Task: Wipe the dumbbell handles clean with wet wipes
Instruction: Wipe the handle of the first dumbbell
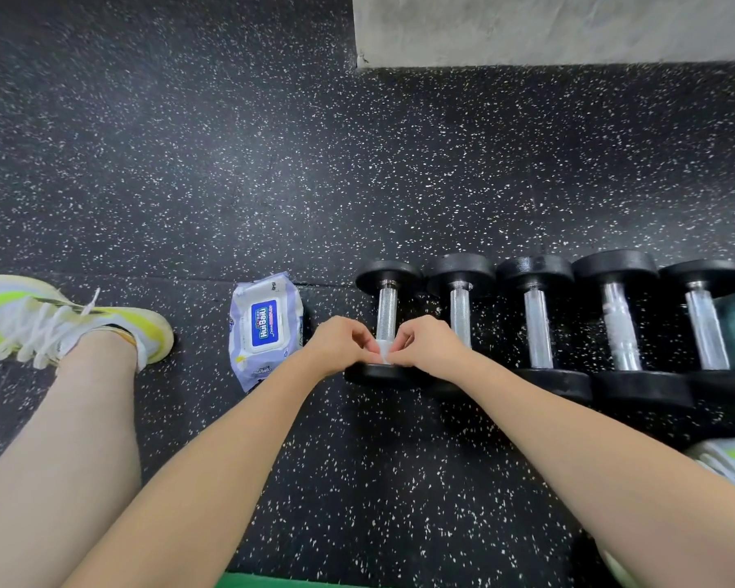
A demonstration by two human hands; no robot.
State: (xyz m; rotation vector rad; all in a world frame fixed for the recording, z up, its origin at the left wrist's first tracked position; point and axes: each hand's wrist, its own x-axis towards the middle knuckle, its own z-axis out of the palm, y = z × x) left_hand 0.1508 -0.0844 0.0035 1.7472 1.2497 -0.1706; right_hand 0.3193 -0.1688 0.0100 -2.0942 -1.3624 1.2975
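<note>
Nearest, bottom of frame: both forearms reach up to frame centre, a bare knee at lower left, a bit of green mat at the bottom edge. Left hand and right hand meet at the near end of the leftmost dumbbell's handle, each grip w/ fingers curled in, pinching a small folded wet wipe between them, wrapped at the handle just above the near weight head. Only that bottom bit of the knurled handle is covered; the rest is bare, so by my read wiping on this one is only starting. Just left of the hands lies the wet wipes pack, lid apparently shut, flat on the speckled rubber floor. Right of centre, four more dumbbells lie side by side, handles pointing away, prob. still to do. A yellow-white sneaker sits at far left; a grey concrete ledge is at upper right. Risks: knurling could snag or shred the thin wipe if dragged hard; wipe is small, so it may miss the underside unless turned round the bar; dumbbell could roll into its neighbour if pushed sideways; one wipe may dry out before all five are done.
</note>
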